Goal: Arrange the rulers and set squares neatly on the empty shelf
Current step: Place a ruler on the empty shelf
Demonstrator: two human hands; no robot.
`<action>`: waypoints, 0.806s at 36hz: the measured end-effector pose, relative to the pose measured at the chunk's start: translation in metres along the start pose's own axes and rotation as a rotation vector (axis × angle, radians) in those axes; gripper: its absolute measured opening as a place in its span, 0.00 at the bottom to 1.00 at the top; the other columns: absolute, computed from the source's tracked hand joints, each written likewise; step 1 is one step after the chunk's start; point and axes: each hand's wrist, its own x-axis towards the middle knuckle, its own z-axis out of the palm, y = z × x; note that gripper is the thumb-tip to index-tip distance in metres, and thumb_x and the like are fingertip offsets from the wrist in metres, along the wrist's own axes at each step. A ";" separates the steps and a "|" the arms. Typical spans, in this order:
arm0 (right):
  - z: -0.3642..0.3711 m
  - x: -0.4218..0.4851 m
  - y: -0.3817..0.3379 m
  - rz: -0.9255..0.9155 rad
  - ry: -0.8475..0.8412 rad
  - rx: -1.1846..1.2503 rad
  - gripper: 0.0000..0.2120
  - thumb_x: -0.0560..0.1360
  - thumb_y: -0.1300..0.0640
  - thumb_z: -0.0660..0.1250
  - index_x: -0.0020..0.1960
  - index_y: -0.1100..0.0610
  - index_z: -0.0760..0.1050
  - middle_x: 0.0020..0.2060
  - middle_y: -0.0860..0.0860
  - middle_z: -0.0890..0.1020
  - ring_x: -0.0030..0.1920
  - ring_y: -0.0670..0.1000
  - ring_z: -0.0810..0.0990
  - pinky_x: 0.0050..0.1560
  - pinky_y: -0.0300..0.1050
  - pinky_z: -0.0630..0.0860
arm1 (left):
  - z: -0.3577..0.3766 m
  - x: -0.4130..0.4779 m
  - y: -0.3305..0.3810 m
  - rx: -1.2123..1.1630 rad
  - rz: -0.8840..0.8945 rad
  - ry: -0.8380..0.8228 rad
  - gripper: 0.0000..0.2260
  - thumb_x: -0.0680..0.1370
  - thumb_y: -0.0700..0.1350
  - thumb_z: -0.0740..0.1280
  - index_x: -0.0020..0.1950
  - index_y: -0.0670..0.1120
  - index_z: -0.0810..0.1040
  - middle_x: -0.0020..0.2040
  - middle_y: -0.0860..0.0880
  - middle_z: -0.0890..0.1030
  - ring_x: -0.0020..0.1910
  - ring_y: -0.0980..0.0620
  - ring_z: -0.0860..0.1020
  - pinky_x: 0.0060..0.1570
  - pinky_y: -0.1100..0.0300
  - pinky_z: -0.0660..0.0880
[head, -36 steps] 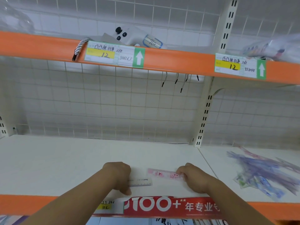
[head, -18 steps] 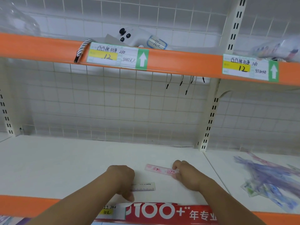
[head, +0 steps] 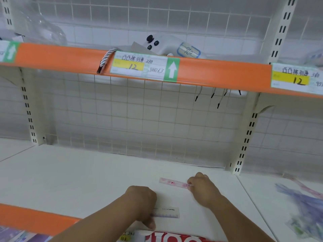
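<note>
1. A cream slotted metal upright [head: 244,140] rises at the back of the flat white shelf board [head: 78,180], in front of a pale wire grid backing [head: 122,110].
2. A flat pink plastic ruler [head: 173,182] lies on the board, left of the upright's foot and nearer the front, at a slight slant.
3. The right hand [head: 204,191] is at the end of the pink ruler nearer the upright. Its fingers [head: 190,183] are bunched together and pinch that end, while the rest of the ruler lies flat.
4. A short clear plastic ruler with a lilac scale edge [head: 167,212] lies further left of the upright, close to the board's front edge and apart from the pink ruler.
5. The left hand [head: 141,201] covers the end of the clear ruler farther from the upright. Its fingers are curled together over that end and grip it. The thumb points toward the front edge, and the fingertips are hidden.
6. Right of the upright, on the neighbouring board, lies a loose heap [head: 304,206] of purple, pink and green rulers and set squares, too blurred to tell piece from piece.
7. An orange shelf edge strip [head: 218,72] crosses the upright higher up. Left of the upright it carries a white-and-yellow price label [head: 139,67] with a green arrow.
8. On that upper shelf, left of the upright, lie a white handheld controller [head: 164,45] with black buttons and a twisted silver cord [head: 106,58].
9. A red-and-white printed banner [head: 174,238] hangs on the board's front edge, left of the upright.
</note>
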 end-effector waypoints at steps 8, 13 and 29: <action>-0.002 -0.011 -0.015 -0.043 0.077 -0.192 0.15 0.80 0.55 0.52 0.48 0.58 0.77 0.39 0.50 0.69 0.42 0.54 0.71 0.39 0.43 0.62 | -0.005 -0.001 0.003 0.037 0.021 -0.020 0.27 0.74 0.60 0.69 0.61 0.40 0.75 0.57 0.43 0.78 0.59 0.43 0.76 0.53 0.53 0.73; 0.001 -0.009 -0.014 0.019 0.008 -0.165 0.16 0.82 0.51 0.49 0.48 0.54 0.75 0.50 0.52 0.80 0.49 0.55 0.76 0.65 0.48 0.63 | -0.006 -0.001 0.005 0.047 0.028 -0.015 0.26 0.73 0.60 0.69 0.60 0.41 0.76 0.47 0.47 0.73 0.58 0.44 0.76 0.47 0.55 0.70; 0.001 0.015 0.039 0.036 -0.029 -0.046 0.17 0.83 0.53 0.49 0.65 0.51 0.72 0.60 0.49 0.78 0.60 0.51 0.76 0.61 0.43 0.69 | -0.003 -0.001 0.004 0.027 0.016 0.003 0.25 0.74 0.58 0.69 0.61 0.40 0.75 0.60 0.44 0.78 0.59 0.43 0.76 0.53 0.52 0.73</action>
